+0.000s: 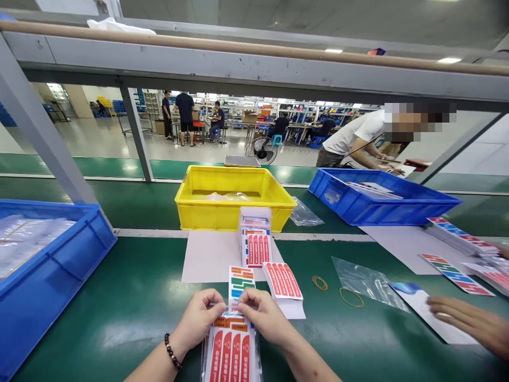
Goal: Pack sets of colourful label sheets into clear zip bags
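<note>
A clear plastic bag [257,366] with printed label sheets [230,353] in it lies on the green table in front of me. My left hand [199,320] pinches the left side of the bag's top edge, a beaded bracelet on its wrist. My right hand [265,314] is closed at the right side of that edge. Between the hands a multicoloured sheet [240,281] sticks up beyond the bag's edge; whether its lower end is inside is unclear. Just past my right hand sits a stack of red-printed sheets [283,281]. Another stack [256,248] stands before the yellow bin.
A yellow bin [234,211] is ahead, blue bins [63,276] [382,209] at left and back right. Rubber bands [351,297] and a clear bag [368,281] lie right of centre. Another person's hand [469,323] rests over a white sheet at right.
</note>
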